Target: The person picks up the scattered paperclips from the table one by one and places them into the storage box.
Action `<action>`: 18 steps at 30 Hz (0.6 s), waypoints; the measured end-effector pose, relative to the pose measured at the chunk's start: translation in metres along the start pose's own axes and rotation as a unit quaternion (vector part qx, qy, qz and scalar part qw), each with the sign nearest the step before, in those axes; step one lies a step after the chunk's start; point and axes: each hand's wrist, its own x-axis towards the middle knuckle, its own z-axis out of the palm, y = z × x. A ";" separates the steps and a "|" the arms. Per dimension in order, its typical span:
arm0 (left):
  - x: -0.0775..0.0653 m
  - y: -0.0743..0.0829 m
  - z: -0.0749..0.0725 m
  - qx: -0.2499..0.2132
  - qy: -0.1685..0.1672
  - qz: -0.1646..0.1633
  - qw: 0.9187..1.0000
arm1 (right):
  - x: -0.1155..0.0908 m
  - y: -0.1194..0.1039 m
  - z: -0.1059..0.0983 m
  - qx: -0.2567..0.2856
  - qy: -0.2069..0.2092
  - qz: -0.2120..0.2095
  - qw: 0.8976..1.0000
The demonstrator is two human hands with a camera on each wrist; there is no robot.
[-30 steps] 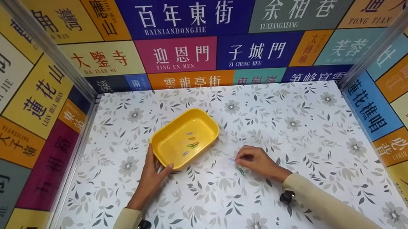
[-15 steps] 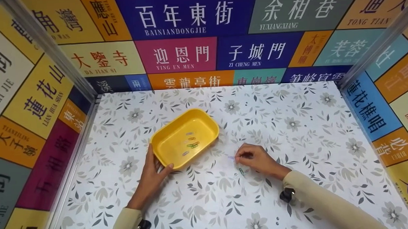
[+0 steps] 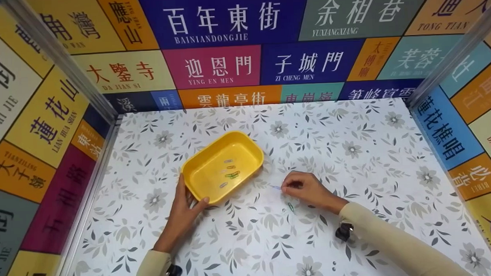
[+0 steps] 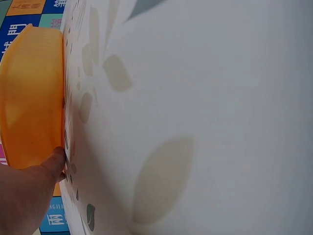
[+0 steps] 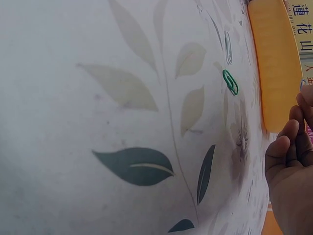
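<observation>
A yellow plastic tray (image 3: 197, 160) rests on the table, with several coloured paper clips (image 3: 232, 175) on its floor. My left hand (image 3: 184, 211) grips its near left corner, the thumb on the front side and the fingers along the left end. In the left wrist view the thumb (image 4: 53, 164) lies against the tray wall. Right of the tray, my right hand (image 3: 306, 189) pinches a pale purple paper clip (image 3: 276, 187) between thumb and forefinger, just over the table. A green paper clip (image 3: 291, 207) lies on the table below that hand.
In the right wrist view a pale paper clip (image 5: 228, 47) lies near the green one. A floral cloth (image 3: 351, 126) covers the table. Printed panels (image 3: 222, 65) stand at the back and both sides, with metal posts (image 3: 451, 53) at the corners.
My right hand has shifted slightly away from me and left, and more of the pale purple paper clip shows at its fingertips. The left hand and tray have stayed still.
</observation>
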 end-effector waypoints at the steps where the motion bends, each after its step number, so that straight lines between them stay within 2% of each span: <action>1: 0.000 0.000 0.000 -0.002 0.000 0.002 1.000 | 0.000 0.000 0.000 0.001 -0.001 -0.002 1.000; 7: 0.001 -0.001 0.001 -0.007 0.001 0.008 1.000 | 0.002 -0.002 0.000 0.006 -0.006 -0.008 1.000; 18: 0.000 0.002 0.000 -0.002 0.003 -0.002 1.000 | 0.008 -0.007 -0.004 -0.013 -0.015 0.033 0.999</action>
